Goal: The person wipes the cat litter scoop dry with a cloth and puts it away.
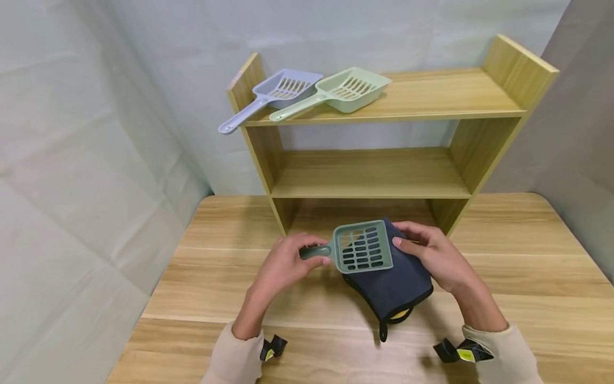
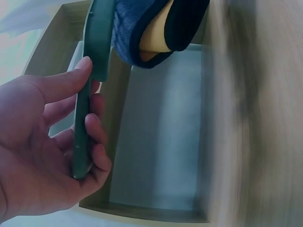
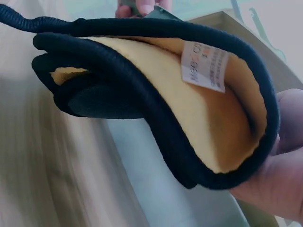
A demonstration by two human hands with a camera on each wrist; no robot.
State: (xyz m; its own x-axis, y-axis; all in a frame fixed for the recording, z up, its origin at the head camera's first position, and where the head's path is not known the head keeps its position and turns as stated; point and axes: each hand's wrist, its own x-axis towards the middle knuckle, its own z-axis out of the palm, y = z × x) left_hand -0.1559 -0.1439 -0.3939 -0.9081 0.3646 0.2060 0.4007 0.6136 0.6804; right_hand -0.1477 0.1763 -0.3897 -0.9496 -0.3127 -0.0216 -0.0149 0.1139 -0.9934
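My left hand [image 1: 292, 261] grips the handle of a dark green slotted litter scoop [image 1: 339, 226], whose head lies level over a navy cloth piece. In the left wrist view the fingers curl round the scoop's handle [image 2: 81, 137]. My right hand [image 1: 434, 256] holds the navy cloth piece [image 1: 393, 288] by its far right side, thumb on top near the scoop's edge. That piece is open-ended like a mitt or pouch, with black trim, a hanging loop and a yellow lining [image 3: 208, 113]. A white tag [image 3: 204, 65] shows inside; the exact kind is unclear.
A wooden shelf unit [image 1: 371, 173] stands at the back of the wooden table [image 1: 201, 298]. On its top board lie a lavender litter scoop [image 1: 268, 101] and a pale green one [image 1: 331, 96], their handles jutting past the front edge.
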